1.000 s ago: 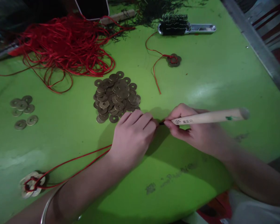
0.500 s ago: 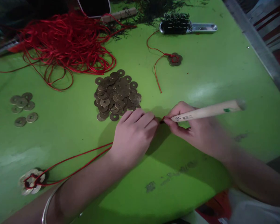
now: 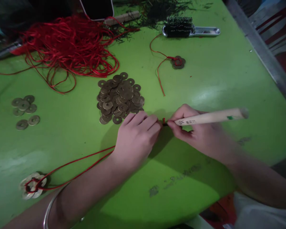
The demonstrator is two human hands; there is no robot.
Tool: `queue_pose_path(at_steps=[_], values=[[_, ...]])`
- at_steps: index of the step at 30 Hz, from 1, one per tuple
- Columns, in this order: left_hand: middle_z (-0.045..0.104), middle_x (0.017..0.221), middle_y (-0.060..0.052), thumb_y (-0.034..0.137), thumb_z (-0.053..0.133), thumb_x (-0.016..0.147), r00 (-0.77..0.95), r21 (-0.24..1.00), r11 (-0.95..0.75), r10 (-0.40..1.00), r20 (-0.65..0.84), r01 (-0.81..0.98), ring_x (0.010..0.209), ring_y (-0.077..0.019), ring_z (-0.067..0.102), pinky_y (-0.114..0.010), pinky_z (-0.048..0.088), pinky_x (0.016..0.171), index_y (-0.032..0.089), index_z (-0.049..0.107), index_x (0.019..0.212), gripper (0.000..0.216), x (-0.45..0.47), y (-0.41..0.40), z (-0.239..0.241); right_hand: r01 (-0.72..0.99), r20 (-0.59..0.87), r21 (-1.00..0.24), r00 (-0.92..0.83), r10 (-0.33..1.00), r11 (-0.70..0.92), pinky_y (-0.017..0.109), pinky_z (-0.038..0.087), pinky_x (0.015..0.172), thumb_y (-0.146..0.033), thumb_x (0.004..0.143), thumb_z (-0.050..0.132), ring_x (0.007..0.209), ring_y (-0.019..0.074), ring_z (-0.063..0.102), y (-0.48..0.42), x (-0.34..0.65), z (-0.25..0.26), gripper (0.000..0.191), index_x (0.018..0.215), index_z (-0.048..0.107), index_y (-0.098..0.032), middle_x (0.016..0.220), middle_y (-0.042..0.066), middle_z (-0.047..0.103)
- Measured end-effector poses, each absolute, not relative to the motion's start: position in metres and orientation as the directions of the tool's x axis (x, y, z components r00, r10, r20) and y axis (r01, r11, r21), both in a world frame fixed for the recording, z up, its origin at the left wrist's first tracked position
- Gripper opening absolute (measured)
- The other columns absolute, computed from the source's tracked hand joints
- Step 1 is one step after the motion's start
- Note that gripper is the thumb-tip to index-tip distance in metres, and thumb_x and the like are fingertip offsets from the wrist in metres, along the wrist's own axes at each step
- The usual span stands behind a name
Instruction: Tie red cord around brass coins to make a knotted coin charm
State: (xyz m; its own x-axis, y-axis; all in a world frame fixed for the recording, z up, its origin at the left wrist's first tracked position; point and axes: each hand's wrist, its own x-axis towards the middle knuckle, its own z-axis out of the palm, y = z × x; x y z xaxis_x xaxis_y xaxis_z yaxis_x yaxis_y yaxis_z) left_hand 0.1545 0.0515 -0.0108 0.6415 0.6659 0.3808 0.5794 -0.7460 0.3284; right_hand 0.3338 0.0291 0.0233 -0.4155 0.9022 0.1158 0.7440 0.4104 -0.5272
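My left hand [image 3: 138, 136] is closed, palm down, just below the coin pile. Two strands of red cord [image 3: 81, 159] run under it from a ring of tied coins [image 3: 33, 186] at lower left. A short red cord end [image 3: 164, 120] pokes up by its fingertips. My right hand [image 3: 195, 127] pinches a tool with a pale wooden handle [image 3: 212, 116], marked with dark characters and a green spot. Its thin dark tip [image 3: 165, 124] meets the fingertips of my left hand; the fingers hide the exact contact.
Loose brass coins with square holes form a pile [image 3: 120, 98]. Several more coins [image 3: 23, 105] lie at left. Behind are a tangle of red cord [image 3: 69, 47], a hairbrush [image 3: 181, 28], another corded coin ring [image 3: 178, 62] and a dark-screened device [image 3: 96, 8].
The short red cord end now stands more upright between my hands. The tool's handle has shifted very slightly left; both hands stay in nearly the same place.
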Motion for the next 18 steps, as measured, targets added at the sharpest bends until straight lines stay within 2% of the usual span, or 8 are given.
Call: queue_pose_path(at_steps=[15,18], values=[[0.066,0.073,0.0,0.011,0.057,0.08,0.657,0.339,-0.753,0.658,0.368,0.564,0.071,-0.017,0.056,-0.029,0.04,0.062,0.017,0.065,0.078,0.01,0.152,0.052,-0.01,0.718,0.184,-0.535,-0.416,0.891,0.446,0.018,0.035,0.033,-0.018,0.089,0.051,0.042,0.0072,0.045,0.031,0.342,0.022,0.011,0.078,0.05,-0.016,0.059,-0.002,0.053],[0.066,0.074,-0.001,0.011,0.056,0.081,0.67,0.329,-0.759,0.65,0.359,0.561,0.072,-0.0176,0.056,-0.029,0.04,0.062,0.017,0.065,0.08,0.01,0.151,0.052,-0.011,0.691,0.147,-0.585,-0.424,0.894,0.424,0.019,0.042,0.04,-0.02,0.087,0.053,0.051,0.0093,0.052,0.032,0.345,0.022,0.008,0.081,0.051,-0.015,0.067,0.001,0.058]])
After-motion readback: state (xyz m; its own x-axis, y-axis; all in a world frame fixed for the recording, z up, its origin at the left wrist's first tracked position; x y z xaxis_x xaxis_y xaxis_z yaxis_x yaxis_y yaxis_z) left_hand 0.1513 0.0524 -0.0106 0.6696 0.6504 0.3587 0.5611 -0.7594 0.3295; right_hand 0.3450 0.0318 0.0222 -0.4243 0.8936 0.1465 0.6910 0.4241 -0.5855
